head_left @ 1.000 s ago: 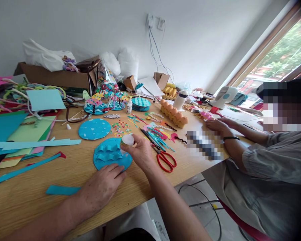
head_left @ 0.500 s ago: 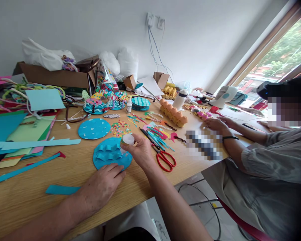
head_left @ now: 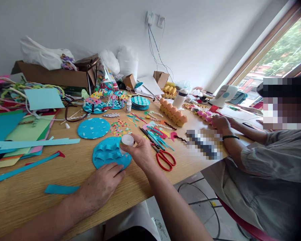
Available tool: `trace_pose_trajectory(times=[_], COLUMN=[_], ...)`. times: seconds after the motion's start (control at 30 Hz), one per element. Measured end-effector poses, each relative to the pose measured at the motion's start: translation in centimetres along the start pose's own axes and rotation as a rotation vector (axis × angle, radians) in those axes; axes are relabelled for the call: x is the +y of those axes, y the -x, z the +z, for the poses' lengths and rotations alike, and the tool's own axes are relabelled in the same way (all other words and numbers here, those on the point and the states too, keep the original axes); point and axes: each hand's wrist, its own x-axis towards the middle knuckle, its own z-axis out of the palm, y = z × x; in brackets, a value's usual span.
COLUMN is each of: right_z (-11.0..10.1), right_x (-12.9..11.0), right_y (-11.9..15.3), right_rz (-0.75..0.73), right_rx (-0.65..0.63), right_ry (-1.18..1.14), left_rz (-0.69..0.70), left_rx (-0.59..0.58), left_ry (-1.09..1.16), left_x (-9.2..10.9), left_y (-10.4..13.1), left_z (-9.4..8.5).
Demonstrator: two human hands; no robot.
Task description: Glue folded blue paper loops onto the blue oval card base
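My right hand (head_left: 141, 151) is wrapped round a whitish translucent glue bottle (head_left: 127, 140), tipped with its round base up toward me. The bottle's lower end is over the right part of a blue paper disc (head_left: 98, 163); its nozzle is hidden. Rows of wavy blue paper strips (head_left: 107, 153) stand on this disc. My left hand (head_left: 104, 182) lies with its fingers flat on the disc's near edge, holding it down. Beyond is a second blue disc (head_left: 93, 128) dotted with pale paper bits. Right of my right hand lie red-handled scissors (head_left: 166, 160).
Confetti (head_left: 120, 127), paper strips (head_left: 35, 143) and coloured sheets (head_left: 37, 118) lie about. Finished fish pieces (head_left: 95, 102), a small white bottle (head_left: 128, 104) and an egg carton (head_left: 173, 112) stand farther back. At right, a co-worker's hand (head_left: 222, 123) touches pink pieces.
My hands, the bottle and the disc keep nearly the same places; the view shifts slightly. The co-worker's near hand has moved a little to the right.
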Motion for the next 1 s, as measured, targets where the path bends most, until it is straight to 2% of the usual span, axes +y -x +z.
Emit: trace_pose_trajectory(times=[0.17,0.67,0.87,1.0], right_z=[0.03,-0.24,-0.08,-0.17], right_x=[-0.09,-0.18,-0.15,-0.16], right_y=[0.01,0.24,0.02,0.23], right_rz=[-0.014,-0.036,-0.022,-0.025], right_rx=[0.010,-0.021,0.008,-0.026], right_ry=[-0.016,0.001,-0.027,-0.043], left_rz=[-0.006,0.011,-0.011,0.015], left_rx=[0.057,0.040,0.052,0.011], left_ry=[-0.004,-0.026,-0.008,-0.032], left_x=[-0.02,0.05,0.07,0.00], left_y=[-0.15,-0.12,0.13,0.16], left_z=[-0.09,-0.10,0.23,0.21])
